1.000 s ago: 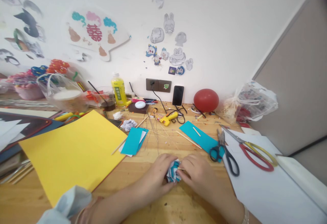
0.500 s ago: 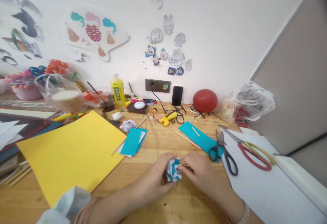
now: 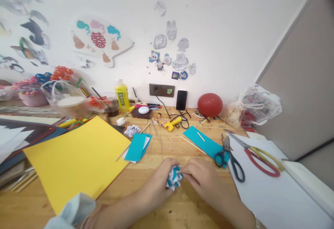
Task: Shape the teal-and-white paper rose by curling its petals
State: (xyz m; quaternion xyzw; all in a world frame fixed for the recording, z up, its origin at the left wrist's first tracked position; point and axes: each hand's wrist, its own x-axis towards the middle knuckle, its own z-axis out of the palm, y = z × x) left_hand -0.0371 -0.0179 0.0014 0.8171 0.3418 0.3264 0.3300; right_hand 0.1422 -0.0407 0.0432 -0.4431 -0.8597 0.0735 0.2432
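Note:
My left hand [image 3: 159, 180] is closed around a blue-and-white folded paper piece [image 3: 174, 178] with many ruffled layers, held above the table. To its right, my right hand [image 3: 199, 176] pinches a thin wooden stick [image 3: 184, 172], whose tip points at the paper piece; most of the stick is hidden by the fingers. Beyond the hands lie blue and white paper sheets [image 3: 136, 148] and a blue paper strip [image 3: 199, 139] with a short pale stick on it. Black-handled scissors [image 3: 237, 166] rest across the strip's right end.
A large yellow sheet [image 3: 78, 159] covers the left side. At right, red-and-yellow-handled scissors [image 3: 263, 162] lie on white paper [image 3: 276, 197]. Toward the wall are a yellow glue gun [image 3: 173, 123], a phone [image 3: 181, 100], a red balloon [image 3: 210, 105], a drink bottle [image 3: 122, 96] and crumpled paper [image 3: 132, 130].
The paper piece has turned and shifted slightly left and down in my left hand. The stick's tip has come away from the middle of the paper toward its right edge. The view has tilted slightly.

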